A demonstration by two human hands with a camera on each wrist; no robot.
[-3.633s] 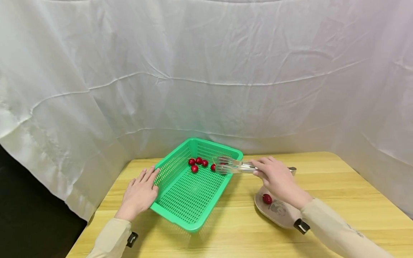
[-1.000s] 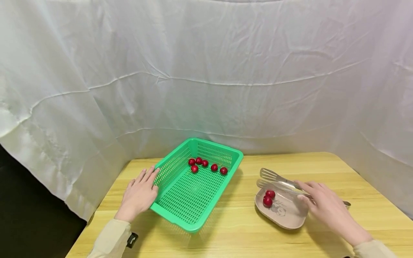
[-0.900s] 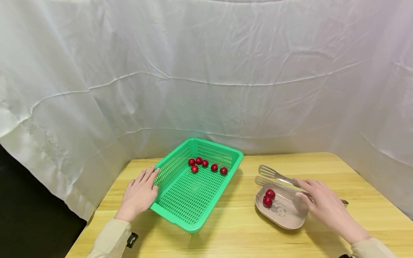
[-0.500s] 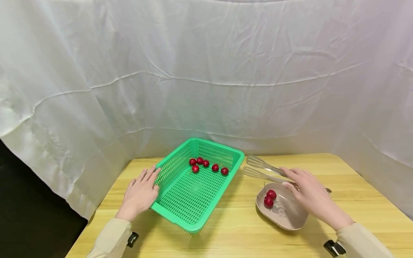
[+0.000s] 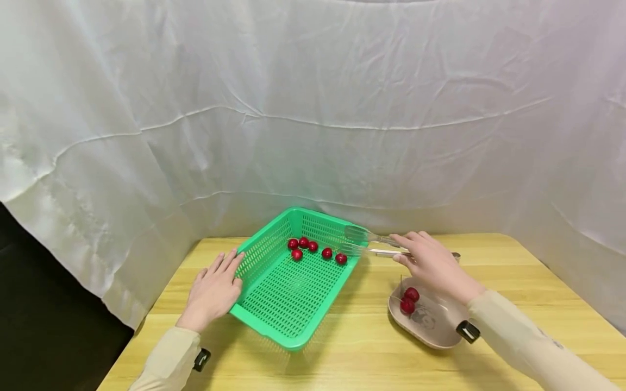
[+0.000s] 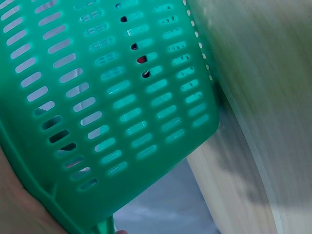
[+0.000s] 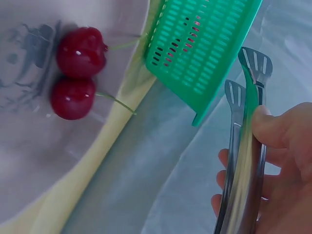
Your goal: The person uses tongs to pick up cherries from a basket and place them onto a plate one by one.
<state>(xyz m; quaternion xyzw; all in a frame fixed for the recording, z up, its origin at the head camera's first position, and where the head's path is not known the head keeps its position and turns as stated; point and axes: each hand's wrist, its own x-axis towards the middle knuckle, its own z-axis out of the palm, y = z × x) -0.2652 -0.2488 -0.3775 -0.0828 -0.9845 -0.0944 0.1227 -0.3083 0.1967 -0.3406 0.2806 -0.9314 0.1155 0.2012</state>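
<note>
My left hand (image 5: 215, 290) rests on the left rim of a green plastic basket (image 5: 274, 332), its fingers straight. Inside the basket, several red cherries (image 5: 296, 254) lie toward the back. My right hand (image 5: 432, 263) holds metal tongs (image 5: 386, 252) between thumb and fingers. The tongs' slotted tips stand apart over the basket's right rim, near the rightmost cherry (image 5: 341, 259), with nothing between them. Below the right hand, a pinkish dish (image 5: 442, 339) with a grey animal print holds two stemmed cherries (image 7: 80, 53), side by side.
The basket and dish stand on a wood-grain table (image 5: 352, 342). A whitish cloth (image 5: 313, 163) hangs behind and at both sides. A dark area (image 5: 44, 315) lies beyond the table at the left.
A second cherry has come to lie in the dish. My right hand has swung from the dish back left, bringing the parted tongs over the basket's rim. The left hand has stayed put.
</note>
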